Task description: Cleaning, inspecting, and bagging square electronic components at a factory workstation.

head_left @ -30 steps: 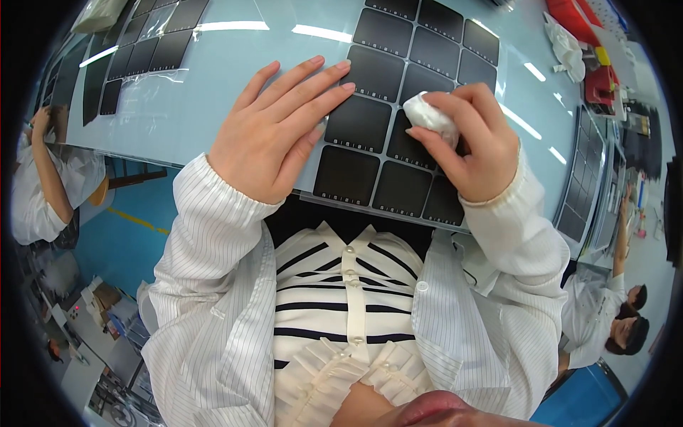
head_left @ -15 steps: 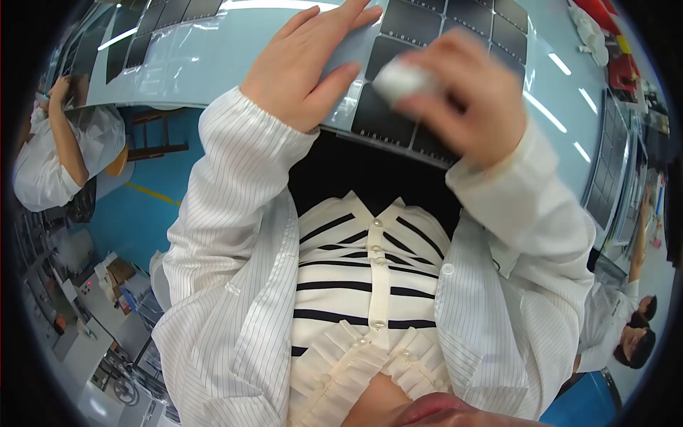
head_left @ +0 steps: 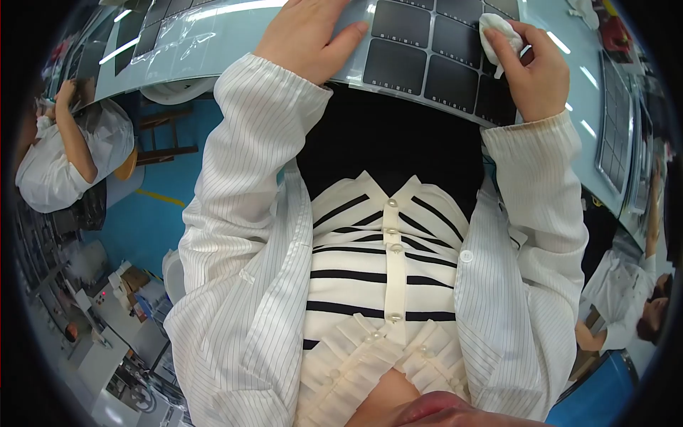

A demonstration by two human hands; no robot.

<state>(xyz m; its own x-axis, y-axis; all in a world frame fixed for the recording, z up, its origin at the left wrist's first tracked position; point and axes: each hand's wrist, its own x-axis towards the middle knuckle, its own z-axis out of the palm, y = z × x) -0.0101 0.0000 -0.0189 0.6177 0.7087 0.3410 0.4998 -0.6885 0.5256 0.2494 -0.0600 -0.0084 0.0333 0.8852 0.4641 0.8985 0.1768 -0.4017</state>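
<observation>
A flat panel of dark square cells (head_left: 420, 60) lies on the pale blue table (head_left: 235, 43) at the top of the view. My left hand (head_left: 309, 35) rests flat on the panel's left edge, fingers spread, holding nothing. My right hand (head_left: 530, 67) grips a crumpled white cloth (head_left: 496, 32) and presses it on the dark cells at the panel's right side. My striped white sleeves and blouse fill the middle of the picture.
A clear plastic sheet (head_left: 178, 35) over more dark cells lies on the table to the left. Another cell panel (head_left: 615, 128) sits on a bench at the right. One person in white (head_left: 64, 156) works at the left, another (head_left: 626, 299) at the lower right.
The view has tilted down, so table and hands now sit at the top edge. My right hand with the cloth has shifted up and right on the panel; my left hand stays flat.
</observation>
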